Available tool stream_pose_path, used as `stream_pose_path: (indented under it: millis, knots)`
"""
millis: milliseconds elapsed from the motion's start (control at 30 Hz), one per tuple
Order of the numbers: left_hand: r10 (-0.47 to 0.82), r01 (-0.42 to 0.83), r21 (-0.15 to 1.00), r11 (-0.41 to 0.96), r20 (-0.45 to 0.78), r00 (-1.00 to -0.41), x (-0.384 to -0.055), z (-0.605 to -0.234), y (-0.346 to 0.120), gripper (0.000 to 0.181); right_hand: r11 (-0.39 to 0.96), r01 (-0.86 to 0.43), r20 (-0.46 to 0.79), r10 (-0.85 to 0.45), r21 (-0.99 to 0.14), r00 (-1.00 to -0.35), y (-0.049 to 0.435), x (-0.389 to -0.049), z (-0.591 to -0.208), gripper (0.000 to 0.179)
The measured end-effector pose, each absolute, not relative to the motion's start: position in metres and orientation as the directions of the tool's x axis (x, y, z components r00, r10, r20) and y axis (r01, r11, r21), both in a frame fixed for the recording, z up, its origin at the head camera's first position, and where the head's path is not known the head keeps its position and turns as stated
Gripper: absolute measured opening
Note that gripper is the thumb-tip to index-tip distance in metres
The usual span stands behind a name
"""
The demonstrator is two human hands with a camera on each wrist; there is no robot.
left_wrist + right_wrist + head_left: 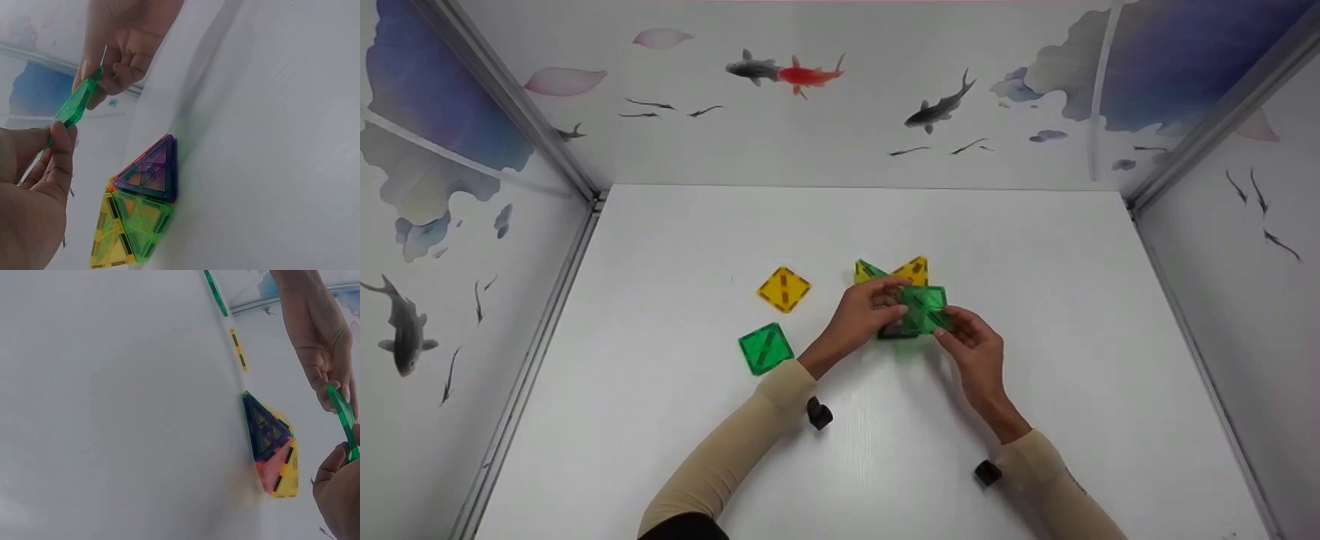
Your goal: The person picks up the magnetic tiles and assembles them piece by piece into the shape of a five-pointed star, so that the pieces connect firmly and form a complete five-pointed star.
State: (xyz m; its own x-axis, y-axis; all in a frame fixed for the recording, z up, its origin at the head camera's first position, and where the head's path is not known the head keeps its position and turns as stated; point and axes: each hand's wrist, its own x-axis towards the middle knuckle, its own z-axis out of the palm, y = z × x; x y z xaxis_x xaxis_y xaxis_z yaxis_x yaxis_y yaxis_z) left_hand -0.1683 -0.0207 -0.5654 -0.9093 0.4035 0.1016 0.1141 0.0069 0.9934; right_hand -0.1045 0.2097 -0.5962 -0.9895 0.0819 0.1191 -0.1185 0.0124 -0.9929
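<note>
A translucent green square magnetic tile (926,307) is held up between both hands, above the table. My left hand (861,313) pinches its left side with thumb and fingers, and my right hand (976,354) pinches its right side. Seen edge-on in the left wrist view, the green tile (77,106) slants between the fingertips. Just behind and below the hands stands a built shape of joined tiles; it has a purple triangle (153,173), a green triangle (143,222), a yellow triangle (112,239) and a red triangle (274,467). The hands partly hide it in the head view.
On the table (660,450), left of the built shape, lie a yellow square tile (784,289) and another green square tile (766,349), the latter close to the left wrist. Small black blocks (819,414) show beside both sleeves. Printed walls enclose the table's back and sides.
</note>
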Motion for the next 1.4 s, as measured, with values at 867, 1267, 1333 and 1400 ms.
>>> stream_pose_path:
  millis: [867, 1267, 1333, 1400]
  knots:
    - [0.410, 0.474, 0.789, 0.390, 0.313, -0.857, -0.185, -0.581, -0.015, 0.031, 0.114, 0.015, -0.013, 0.017, -0.993, -1.000, 0.245, -0.132, -0.606, 0.033]
    - [0.373, 0.387, 0.804, 0.452, 0.224, -0.900, -0.180, -0.594, -0.022, 0.030, 0.191, 0.083, -0.098, -0.072, -0.978, -0.993, 0.252, -0.151, -0.613, 0.035]
    - [0.376, 0.368, 0.815, 0.448, 0.202, -0.904, -0.180, -0.594, -0.022, 0.029, 0.203, 0.090, -0.107, -0.078, -0.975, -0.991, 0.252, -0.153, -0.614, 0.034]
    - [0.378, 0.353, 0.822, 0.446, 0.184, -0.907, -0.180, -0.594, -0.022, 0.029, 0.210, 0.093, -0.113, -0.084, -0.973, -0.990, 0.252, -0.154, -0.614, 0.033]
